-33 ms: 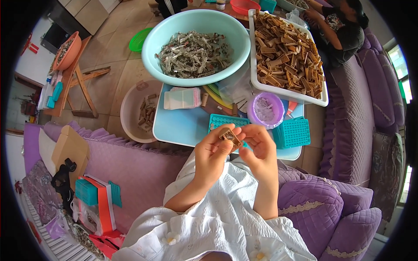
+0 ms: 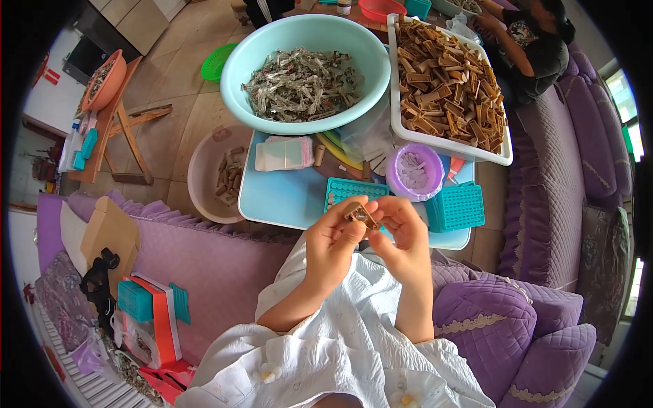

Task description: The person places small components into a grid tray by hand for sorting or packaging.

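Note:
Above my lap, just in front of the blue table (image 2: 275, 197), I hold a small brown plastic casing (image 2: 362, 215) with its open hollow side up. My left hand (image 2: 328, 248) is closed on its left end, thumb against the near side. The fingers and thumb of my right hand (image 2: 407, 241) close in at its right end; what lies between those fingertips is partly hidden. Just beyond my hands is a teal grid tray (image 2: 345, 186) with small round pieces. Right of it stands a lilac tub (image 2: 392, 171) of small whitish pieces, and then teal stacked trays (image 2: 457, 208).
A mint basin (image 2: 233, 75) holds metal parts in clear wrap. A white tray (image 2: 395, 102) is heaped with brown casings. A beige basin (image 2: 201, 183) has a few more. Packets (image 2: 286, 155) lie on the table. Another person (image 2: 537, 54) sits at the far right.
The casing has turned slightly in my fingers. My right hand has shifted a little to the left, its thumb closer to the casing.

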A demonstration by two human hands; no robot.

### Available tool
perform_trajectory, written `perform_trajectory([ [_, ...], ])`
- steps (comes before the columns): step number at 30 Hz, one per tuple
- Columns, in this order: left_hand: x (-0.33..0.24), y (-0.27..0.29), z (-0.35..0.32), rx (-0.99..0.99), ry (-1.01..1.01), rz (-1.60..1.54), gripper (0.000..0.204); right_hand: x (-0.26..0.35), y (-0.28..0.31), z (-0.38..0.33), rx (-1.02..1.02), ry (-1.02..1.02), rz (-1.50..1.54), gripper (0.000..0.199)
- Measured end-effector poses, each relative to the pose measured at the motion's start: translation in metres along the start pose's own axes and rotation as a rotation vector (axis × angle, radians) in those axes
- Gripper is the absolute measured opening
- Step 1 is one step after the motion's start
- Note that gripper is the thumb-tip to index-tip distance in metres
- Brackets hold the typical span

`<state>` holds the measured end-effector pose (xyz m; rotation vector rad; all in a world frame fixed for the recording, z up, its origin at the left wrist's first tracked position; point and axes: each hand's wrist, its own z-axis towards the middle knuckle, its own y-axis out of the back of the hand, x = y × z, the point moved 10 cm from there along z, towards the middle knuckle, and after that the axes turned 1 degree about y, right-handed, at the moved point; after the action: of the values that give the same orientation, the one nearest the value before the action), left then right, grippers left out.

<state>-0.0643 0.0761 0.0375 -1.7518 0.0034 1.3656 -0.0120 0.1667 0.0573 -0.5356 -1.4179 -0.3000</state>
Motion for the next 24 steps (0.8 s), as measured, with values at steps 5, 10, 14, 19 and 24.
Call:
perform_trajectory([
  [5,0.006,0.007,-0.005,-0.051,-0.025,0.237,0.028,-0.023,-0.002,-0.002,-0.020,-0.118,-0.042,0.016],
  [10,0.012,0.009,-0.010,-0.066,-0.010,0.253,0.026,-0.045,-0.002,-0.003,0.030,-0.219,0.057,0.011],
  [14,0.013,0.016,-0.010,-0.107,-0.017,0.263,0.026,-0.051,-0.007,-0.001,0.026,-0.207,0.002,0.012],
  [19,0.008,0.031,-0.006,-0.129,0.006,0.245,0.028,-0.067,-0.017,0.004,0.068,-0.257,0.070,0.018],
  [24,0.012,0.083,-0.007,-0.090,0.139,0.303,0.029,-0.074,-0.040,-0.001,0.453,-0.270,-0.176,0.027],
])
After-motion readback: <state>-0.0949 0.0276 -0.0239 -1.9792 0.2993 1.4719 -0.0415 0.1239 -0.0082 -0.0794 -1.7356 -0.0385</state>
